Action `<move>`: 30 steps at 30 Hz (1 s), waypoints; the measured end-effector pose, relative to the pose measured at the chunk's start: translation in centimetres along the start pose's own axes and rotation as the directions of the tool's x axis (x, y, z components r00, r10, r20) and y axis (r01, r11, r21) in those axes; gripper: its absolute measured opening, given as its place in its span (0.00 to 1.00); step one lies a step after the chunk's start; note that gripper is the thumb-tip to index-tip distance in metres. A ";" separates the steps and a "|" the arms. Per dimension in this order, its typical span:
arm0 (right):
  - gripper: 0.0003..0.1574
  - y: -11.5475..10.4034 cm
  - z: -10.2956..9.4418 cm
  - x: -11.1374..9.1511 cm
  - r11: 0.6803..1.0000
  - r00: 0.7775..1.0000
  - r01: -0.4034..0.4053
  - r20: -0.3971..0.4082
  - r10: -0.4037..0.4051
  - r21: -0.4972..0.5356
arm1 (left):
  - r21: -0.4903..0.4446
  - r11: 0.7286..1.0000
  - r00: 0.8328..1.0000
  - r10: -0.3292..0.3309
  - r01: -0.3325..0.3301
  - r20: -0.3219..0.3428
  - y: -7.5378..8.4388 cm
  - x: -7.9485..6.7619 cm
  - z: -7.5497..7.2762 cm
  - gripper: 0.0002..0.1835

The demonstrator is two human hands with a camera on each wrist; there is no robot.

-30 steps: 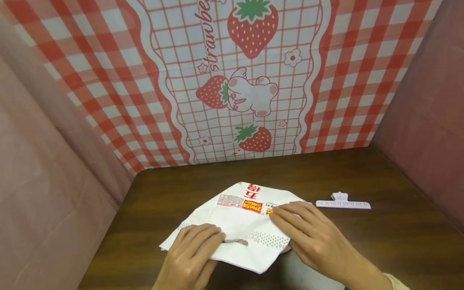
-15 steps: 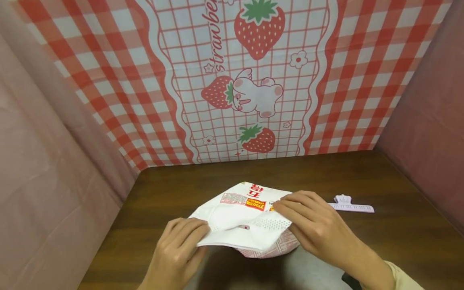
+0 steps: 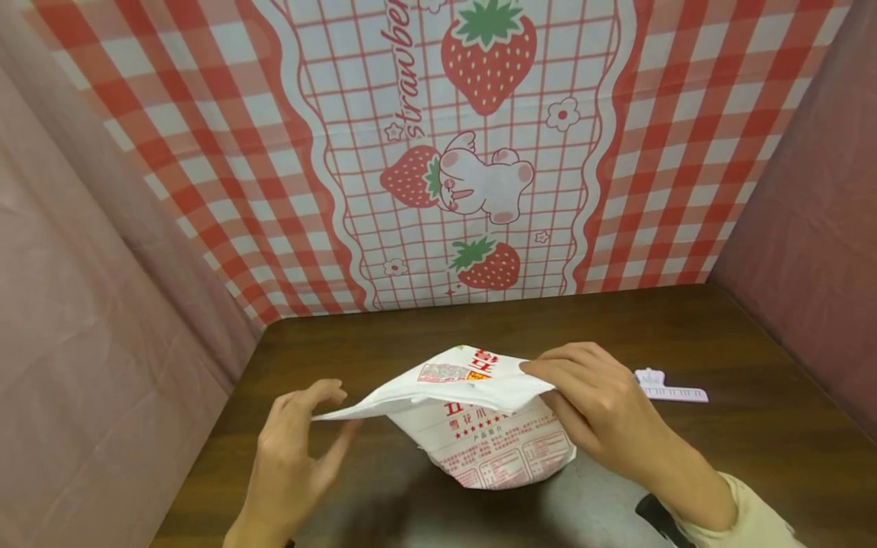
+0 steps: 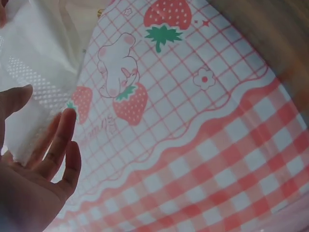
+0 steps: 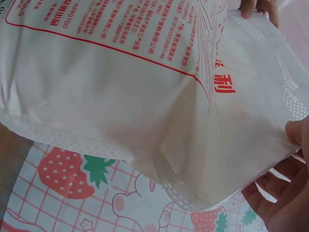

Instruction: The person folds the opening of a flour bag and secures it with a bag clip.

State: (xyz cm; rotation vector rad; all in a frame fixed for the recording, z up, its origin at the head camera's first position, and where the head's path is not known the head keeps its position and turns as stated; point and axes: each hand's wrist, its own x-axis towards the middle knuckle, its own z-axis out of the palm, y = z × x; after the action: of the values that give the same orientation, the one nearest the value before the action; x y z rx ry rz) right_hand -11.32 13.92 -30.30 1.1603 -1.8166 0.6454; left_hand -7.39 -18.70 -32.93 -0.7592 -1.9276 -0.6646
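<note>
Here's the white bag [image 3: 489, 445] over the desk [image 3: 329, 350]: my right grip [image 3: 599, 399] pinches one upper corner, my left grip [image 3: 291, 449] spreads wide around the other. I'd want the right pinch firm, the left gathering its corner gently.

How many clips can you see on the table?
1: a pale clip on the table, partly hidden by the right hand. Others could be out of sight behind the bag.
</note>
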 end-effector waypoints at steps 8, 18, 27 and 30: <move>0.17 0.6 0.1 0.2 0.999 0.999 -0.033 -0.033 0.034 0.024 | -0.326 0.890 0.947 -0.314 0.320 0.073 0.8 1.0 -0.1 0.38; 0.10 1.3 0.2 0.2 0.993 0.994 -0.095 -0.037 0.098 0.068 | -0.416 0.716 0.827 -0.500 0.561 0.256 0.2 1.1 1.1 0.12; 0.08 2.8 -0.3 -0.4 0.978 0.975 -0.197 -0.091 0.202 0.070 | -0.447 0.720 0.846 -0.481 0.530 0.230 0.0 4.6 2.0 0.07; 0.05 3.4 -0.6 -0.6 0.968 0.965 -0.239 -0.094 0.245 0.076 | -0.454 0.752 0.876 -0.447 0.479 0.184 0.1 5.5 2.5 0.08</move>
State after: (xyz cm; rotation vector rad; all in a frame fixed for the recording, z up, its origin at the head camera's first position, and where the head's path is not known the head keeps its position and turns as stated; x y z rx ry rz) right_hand -14.06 16.11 -30.42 0.9342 -1.8762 0.8942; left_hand -10.78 -15.54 -29.08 -0.5949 -2.0464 -1.4995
